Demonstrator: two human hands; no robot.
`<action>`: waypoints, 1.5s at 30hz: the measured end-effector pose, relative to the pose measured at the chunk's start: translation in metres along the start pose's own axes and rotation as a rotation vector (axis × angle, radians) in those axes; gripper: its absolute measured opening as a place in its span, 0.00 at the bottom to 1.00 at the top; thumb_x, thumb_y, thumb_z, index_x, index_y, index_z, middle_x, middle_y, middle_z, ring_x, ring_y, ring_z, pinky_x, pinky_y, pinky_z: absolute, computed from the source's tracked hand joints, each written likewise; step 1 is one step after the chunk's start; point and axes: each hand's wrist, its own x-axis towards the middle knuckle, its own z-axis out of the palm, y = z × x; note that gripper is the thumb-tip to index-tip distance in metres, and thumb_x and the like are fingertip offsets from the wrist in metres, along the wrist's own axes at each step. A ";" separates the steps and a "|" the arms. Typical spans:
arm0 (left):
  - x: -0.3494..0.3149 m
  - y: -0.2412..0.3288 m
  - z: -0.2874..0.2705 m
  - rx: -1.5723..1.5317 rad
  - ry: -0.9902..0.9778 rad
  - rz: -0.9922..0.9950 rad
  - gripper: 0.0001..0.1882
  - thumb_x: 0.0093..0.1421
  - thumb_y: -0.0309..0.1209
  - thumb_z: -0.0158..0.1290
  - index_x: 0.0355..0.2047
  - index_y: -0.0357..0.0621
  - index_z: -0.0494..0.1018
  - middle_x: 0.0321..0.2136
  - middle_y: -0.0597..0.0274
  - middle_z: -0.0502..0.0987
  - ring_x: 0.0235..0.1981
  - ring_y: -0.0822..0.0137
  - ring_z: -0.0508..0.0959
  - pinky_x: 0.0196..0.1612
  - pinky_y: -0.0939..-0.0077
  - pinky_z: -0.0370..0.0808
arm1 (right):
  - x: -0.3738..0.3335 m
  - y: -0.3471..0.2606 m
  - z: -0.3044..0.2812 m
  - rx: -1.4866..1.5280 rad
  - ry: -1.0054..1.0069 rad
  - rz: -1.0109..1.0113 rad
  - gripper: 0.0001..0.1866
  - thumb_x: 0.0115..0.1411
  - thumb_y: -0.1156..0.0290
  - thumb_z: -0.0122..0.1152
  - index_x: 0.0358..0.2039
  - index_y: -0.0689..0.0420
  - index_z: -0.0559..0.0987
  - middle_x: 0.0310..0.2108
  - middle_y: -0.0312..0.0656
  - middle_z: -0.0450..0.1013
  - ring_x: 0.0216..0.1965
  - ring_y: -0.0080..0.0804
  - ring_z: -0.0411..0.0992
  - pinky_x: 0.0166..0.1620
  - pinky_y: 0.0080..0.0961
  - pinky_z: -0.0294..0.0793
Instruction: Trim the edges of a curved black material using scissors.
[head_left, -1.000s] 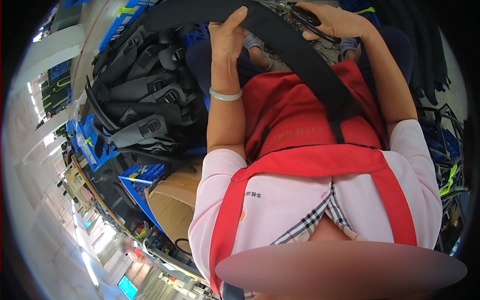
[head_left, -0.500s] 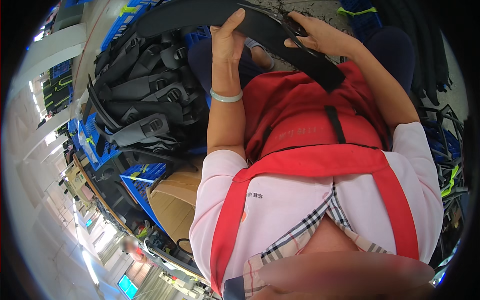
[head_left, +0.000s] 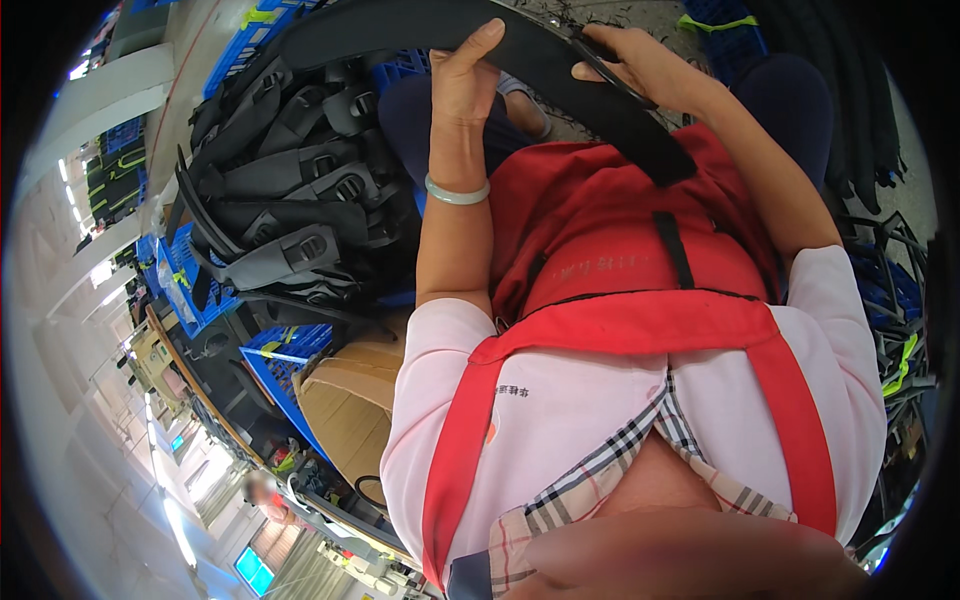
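Note:
A long black padded strap [head_left: 575,85] arcs across the top of the view, its near end over my red apron [head_left: 640,250]. My left hand [head_left: 465,85] is closed on the strap's near edge, thumb laid on its upper face. To the right, my right hand [head_left: 655,70] grips dark-handled scissors [head_left: 622,84], with thumb and fingers around the handles. The scissors lie along the strap's far edge. Their blades are mostly hidden against the black strap, so what lies between them cannot be seen.
Left of my legs is a heap of black and grey straps with buckles [head_left: 305,190]. Blue crates [head_left: 290,345] and an open cardboard box [head_left: 345,395] stand nearby. Dark scraps litter the floor beyond my hands. More black pieces [head_left: 840,110] hang at the right.
The scissors' handles have come together, and the blades, spread over the strap before, now lie along its far edge. The strap and my left hand have shifted slightly right.

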 end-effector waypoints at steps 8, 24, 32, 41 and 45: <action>-0.004 0.008 0.015 0.047 0.082 -0.039 0.16 0.53 0.18 0.59 0.42 0.42 0.74 0.36 0.63 0.77 0.39 0.64 0.79 0.47 0.70 0.75 | -0.004 -0.010 0.001 -0.115 0.052 -0.071 0.35 0.59 0.46 0.60 0.52 0.66 0.68 0.28 0.52 0.72 0.28 0.39 0.70 0.34 0.32 0.70; -0.002 0.009 0.003 -0.062 0.110 -0.072 0.13 0.55 0.19 0.57 0.41 0.43 0.75 0.36 0.62 0.79 0.40 0.63 0.79 0.49 0.68 0.75 | -0.002 -0.005 0.002 0.015 0.035 -0.068 0.28 0.61 0.54 0.61 0.50 0.66 0.70 0.28 0.42 0.71 0.30 0.23 0.66 0.34 0.24 0.70; -0.003 0.002 0.008 0.009 0.088 -0.069 0.14 0.55 0.18 0.57 0.42 0.44 0.74 0.36 0.64 0.78 0.40 0.64 0.79 0.48 0.69 0.75 | -0.002 0.000 0.007 -0.149 0.151 -0.124 0.28 0.61 0.53 0.62 0.46 0.68 0.71 0.24 0.46 0.68 0.25 0.25 0.64 0.29 0.28 0.68; -0.004 0.003 0.014 0.031 0.090 -0.069 0.16 0.54 0.19 0.58 0.43 0.44 0.73 0.37 0.65 0.77 0.41 0.64 0.78 0.48 0.69 0.75 | -0.002 -0.009 0.006 -0.050 0.138 -0.058 0.28 0.60 0.50 0.61 0.43 0.67 0.72 0.23 0.45 0.67 0.25 0.24 0.62 0.29 0.28 0.67; -0.004 0.005 0.012 0.018 0.094 -0.058 0.15 0.56 0.19 0.58 0.44 0.44 0.73 0.37 0.64 0.77 0.40 0.64 0.78 0.48 0.69 0.75 | -0.001 -0.010 0.003 -0.026 0.099 -0.018 0.28 0.60 0.50 0.62 0.42 0.67 0.72 0.24 0.43 0.67 0.26 0.23 0.62 0.29 0.27 0.66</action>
